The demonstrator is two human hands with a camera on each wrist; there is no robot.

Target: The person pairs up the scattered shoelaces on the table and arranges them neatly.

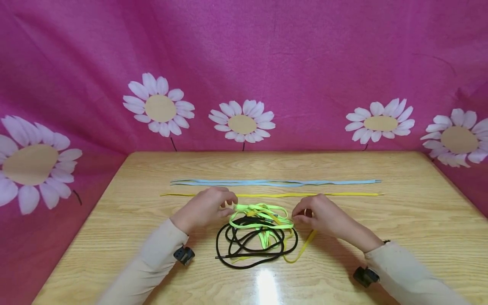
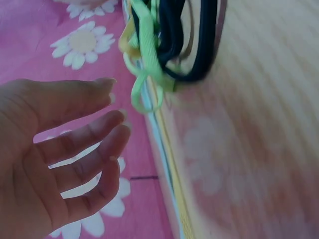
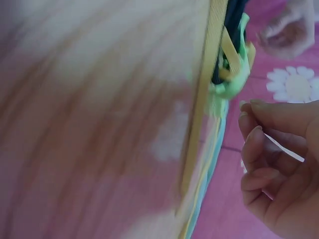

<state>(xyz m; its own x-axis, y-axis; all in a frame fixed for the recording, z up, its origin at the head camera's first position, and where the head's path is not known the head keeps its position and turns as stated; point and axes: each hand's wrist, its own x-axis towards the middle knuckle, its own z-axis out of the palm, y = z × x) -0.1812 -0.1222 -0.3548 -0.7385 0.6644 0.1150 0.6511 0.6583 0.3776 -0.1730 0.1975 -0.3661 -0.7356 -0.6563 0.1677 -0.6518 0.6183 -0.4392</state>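
My left hand [image 1: 207, 207] and right hand [image 1: 322, 216], both loose, holding 0 laces, flank green lace [image 1: 267, 227] tangled with black lace [image 1: 259, 254], blue laces [image 1: 263, 181] behind it.

Lime lace [image 1: 242, 208], black lace [image 1: 244, 267], yellow laces [image 1: 274, 195], blue laces [image 1: 244, 183]
The magenta cloth [image 1: 305, 63] bore white, tan-centred daisies [image 1: 242, 124]; the table [image 1: 114, 237] showed tan grain.

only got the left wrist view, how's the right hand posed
Observer: The right hand has its thumb and forefinger tips close together, nothing visible between them.
Operator: any lace leaving the heap on that side
Observer: Yes, a yellow strand loops out of its right side in the head view.
Operator: where does the straight yellow lace stop
Observer: The head view shows both its ends, one beyond each side of the heap.
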